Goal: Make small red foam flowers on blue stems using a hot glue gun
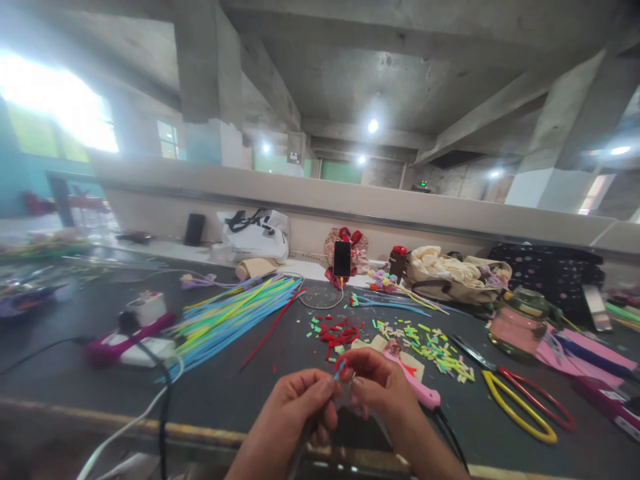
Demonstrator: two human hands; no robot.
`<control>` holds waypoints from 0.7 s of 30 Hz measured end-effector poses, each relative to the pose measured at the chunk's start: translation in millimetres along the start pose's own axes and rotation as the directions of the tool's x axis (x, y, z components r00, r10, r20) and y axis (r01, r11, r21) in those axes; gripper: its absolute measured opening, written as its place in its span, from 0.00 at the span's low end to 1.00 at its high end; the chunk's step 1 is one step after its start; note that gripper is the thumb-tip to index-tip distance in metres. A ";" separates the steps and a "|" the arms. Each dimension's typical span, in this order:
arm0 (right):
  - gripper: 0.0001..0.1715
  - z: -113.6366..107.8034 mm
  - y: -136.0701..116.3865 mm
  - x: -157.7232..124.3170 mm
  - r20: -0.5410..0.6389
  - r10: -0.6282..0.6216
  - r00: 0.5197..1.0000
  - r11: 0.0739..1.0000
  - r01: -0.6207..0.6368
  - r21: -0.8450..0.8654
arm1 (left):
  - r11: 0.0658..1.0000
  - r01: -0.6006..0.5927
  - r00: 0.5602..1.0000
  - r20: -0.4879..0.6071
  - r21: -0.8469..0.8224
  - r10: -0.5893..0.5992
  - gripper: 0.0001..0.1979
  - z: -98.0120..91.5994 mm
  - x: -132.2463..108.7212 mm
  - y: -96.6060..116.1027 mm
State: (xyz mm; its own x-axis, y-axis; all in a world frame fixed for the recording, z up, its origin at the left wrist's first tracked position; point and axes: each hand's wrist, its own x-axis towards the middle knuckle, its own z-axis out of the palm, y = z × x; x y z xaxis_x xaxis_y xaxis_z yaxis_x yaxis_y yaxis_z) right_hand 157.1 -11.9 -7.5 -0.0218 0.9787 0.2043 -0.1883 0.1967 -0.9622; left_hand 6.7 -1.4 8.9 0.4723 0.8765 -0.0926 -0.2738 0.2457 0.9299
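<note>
At the table's front edge, my left hand (306, 399) pinches a small light-blue piece (340, 369) between thumb and fingers. My right hand (379, 388) is closed beside it, its fingertips almost meeting the left ones. A bit of red shows by the right fingertips, but what they grip is too small to make out. Just behind the right hand lies a pink-handled tool (425, 393) with a black cord, partly covered by that hand. Short red cut pieces (340, 333) and yellow-green cut pieces (440, 347) are scattered beyond my hands.
A bundle of long coloured strips (245, 313) lies left, near a purple and white power strip (125, 343). Large scissors (500, 373) with red and yellow handles rest at right, below a green-lidded bottle (520, 320). A phone (342, 259) stands upright at the back.
</note>
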 end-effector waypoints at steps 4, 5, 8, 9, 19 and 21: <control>0.18 3.8 -3.0 -0.7 -0.013 0.005 1.000 1.000 -0.005 -0.004 | 0.993 0.074 0.995 0.075 -0.090 -0.068 0.13 -0.7 1.1 -3.4; 0.18 5.1 -4.2 -1.2 -0.019 0.003 1.000 1.000 -0.003 -0.002 | 0.991 0.094 0.991 0.104 -0.098 -0.084 0.13 -0.8 1.5 -4.1; 0.17 8.6 -8.3 -2.9 -0.058 -0.011 0.998 1.000 0.012 0.017 | 0.988 0.102 0.989 0.117 -0.112 -0.089 0.13 -0.1 1.5 -4.8; 0.15 9.4 -9.6 -3.5 -0.079 -0.018 0.997 1.000 0.019 0.018 | 0.988 0.097 0.991 0.099 -0.116 -0.086 0.12 0.4 1.2 -4.7; 0.09 9.9 -3.4 -1.2 -0.143 0.002 0.990 1.000 -0.001 0.003 | 0.987 0.092 0.994 0.072 -0.128 -0.083 0.13 2.6 -0.9 -8.9; 0.08 9.5 -1.1 -0.7 -0.152 0.005 0.988 1.000 -0.006 -0.006 | 0.987 0.090 0.995 0.059 -0.136 -0.083 0.12 2.4 -0.5 -8.9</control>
State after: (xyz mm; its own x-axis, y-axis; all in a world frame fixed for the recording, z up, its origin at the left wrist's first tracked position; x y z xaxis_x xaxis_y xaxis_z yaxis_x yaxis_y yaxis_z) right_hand 148.0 -13.4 -4.8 0.1272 0.9773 0.1696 -0.1821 0.1911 -0.9645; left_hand 10.9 -5.1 1.5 0.5421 0.8271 -0.1481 -0.3414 0.3779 0.8606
